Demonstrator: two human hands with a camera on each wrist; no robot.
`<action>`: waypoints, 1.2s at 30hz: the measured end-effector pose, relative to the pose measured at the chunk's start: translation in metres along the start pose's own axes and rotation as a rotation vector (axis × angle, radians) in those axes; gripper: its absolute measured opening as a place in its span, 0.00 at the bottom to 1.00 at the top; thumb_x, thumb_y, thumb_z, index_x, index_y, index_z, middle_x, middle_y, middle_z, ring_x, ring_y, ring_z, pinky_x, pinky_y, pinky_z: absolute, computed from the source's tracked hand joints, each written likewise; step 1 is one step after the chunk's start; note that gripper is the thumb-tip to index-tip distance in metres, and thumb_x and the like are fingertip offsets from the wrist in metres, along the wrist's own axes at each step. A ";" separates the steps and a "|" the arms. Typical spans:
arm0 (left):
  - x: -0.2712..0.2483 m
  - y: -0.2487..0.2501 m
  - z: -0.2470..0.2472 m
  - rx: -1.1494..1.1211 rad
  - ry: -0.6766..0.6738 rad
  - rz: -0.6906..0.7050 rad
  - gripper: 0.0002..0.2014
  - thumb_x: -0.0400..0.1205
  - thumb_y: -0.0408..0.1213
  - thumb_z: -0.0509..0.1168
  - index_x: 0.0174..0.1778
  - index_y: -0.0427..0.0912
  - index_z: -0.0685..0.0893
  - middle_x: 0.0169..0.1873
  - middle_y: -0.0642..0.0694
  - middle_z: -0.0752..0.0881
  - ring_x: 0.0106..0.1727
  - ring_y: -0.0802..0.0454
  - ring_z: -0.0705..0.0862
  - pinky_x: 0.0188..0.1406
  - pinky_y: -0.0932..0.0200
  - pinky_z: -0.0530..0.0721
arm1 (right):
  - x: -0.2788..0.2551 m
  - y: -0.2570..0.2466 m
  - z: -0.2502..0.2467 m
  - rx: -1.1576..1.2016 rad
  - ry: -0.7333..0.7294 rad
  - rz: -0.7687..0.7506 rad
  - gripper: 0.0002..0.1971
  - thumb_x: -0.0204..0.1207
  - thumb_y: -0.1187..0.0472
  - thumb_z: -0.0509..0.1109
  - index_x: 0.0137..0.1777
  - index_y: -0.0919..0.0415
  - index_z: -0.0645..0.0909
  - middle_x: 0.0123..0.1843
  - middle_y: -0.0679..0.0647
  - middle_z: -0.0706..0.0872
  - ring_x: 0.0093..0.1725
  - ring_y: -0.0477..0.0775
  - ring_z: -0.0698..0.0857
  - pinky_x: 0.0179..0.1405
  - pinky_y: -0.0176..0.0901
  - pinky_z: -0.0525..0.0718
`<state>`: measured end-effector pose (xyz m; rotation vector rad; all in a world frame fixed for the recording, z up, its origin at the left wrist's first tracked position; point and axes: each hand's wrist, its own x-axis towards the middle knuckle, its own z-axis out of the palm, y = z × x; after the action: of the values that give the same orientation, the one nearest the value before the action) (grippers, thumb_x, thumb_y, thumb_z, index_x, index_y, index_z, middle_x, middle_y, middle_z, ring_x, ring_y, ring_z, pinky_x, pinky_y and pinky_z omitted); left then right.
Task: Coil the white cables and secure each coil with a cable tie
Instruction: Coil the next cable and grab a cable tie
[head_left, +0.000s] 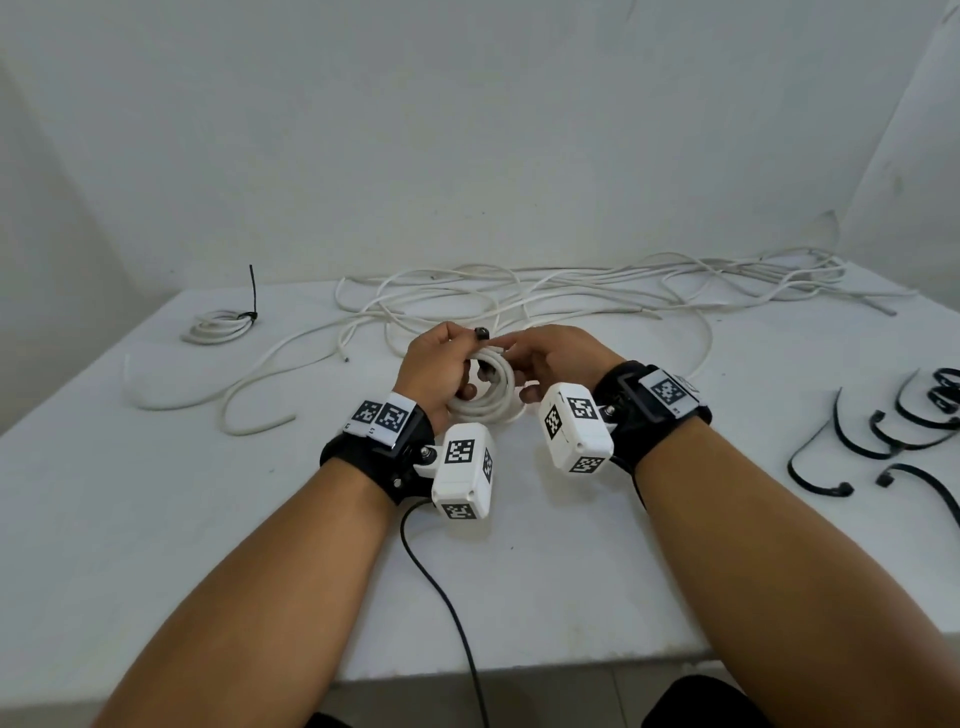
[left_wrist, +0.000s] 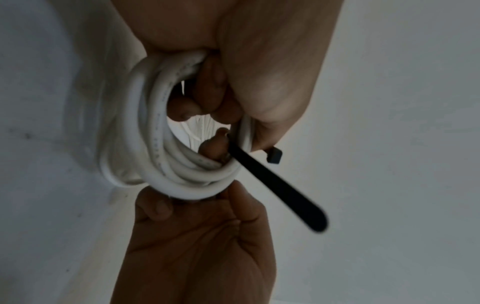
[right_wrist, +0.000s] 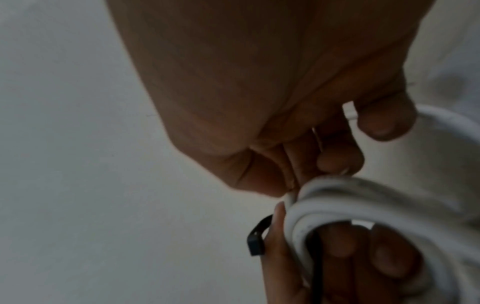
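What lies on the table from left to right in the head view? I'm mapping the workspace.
Tied coil → left hand → held coil → right hand → spare black ties.

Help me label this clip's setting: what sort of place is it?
Probably a bare indoor recording or work space, not a home: a plain white table against blank white walls, holding only loose white cables and spare black cable ties.

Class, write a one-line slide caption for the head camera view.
Both hands, left hand and right hand, hold a white cable coil while fitting a black cable tie.
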<state>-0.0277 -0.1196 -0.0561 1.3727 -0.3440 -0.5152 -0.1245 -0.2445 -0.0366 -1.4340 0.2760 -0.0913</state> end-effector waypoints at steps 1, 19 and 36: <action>0.000 0.001 -0.001 -0.020 0.021 0.002 0.14 0.81 0.32 0.68 0.29 0.45 0.77 0.29 0.43 0.79 0.23 0.53 0.68 0.17 0.63 0.67 | 0.002 0.001 -0.002 -0.078 -0.042 -0.041 0.17 0.75 0.74 0.63 0.58 0.60 0.86 0.50 0.67 0.81 0.39 0.56 0.77 0.29 0.40 0.79; -0.009 0.006 -0.001 0.166 -0.004 0.061 0.14 0.81 0.31 0.63 0.28 0.46 0.75 0.22 0.48 0.74 0.20 0.55 0.65 0.23 0.59 0.70 | 0.002 0.001 0.017 -0.370 0.178 -0.571 0.09 0.69 0.69 0.81 0.37 0.55 0.87 0.48 0.54 0.92 0.47 0.52 0.89 0.52 0.39 0.85; -0.011 0.012 -0.005 0.058 0.071 0.089 0.12 0.79 0.35 0.70 0.31 0.43 0.76 0.24 0.45 0.73 0.18 0.56 0.65 0.21 0.60 0.70 | 0.001 -0.005 0.019 -0.257 0.173 -0.281 0.15 0.81 0.55 0.68 0.31 0.51 0.82 0.40 0.44 0.85 0.52 0.47 0.79 0.44 0.43 0.72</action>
<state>-0.0322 -0.1083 -0.0447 1.4214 -0.3626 -0.3845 -0.1183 -0.2269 -0.0300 -1.7181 0.2321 -0.4230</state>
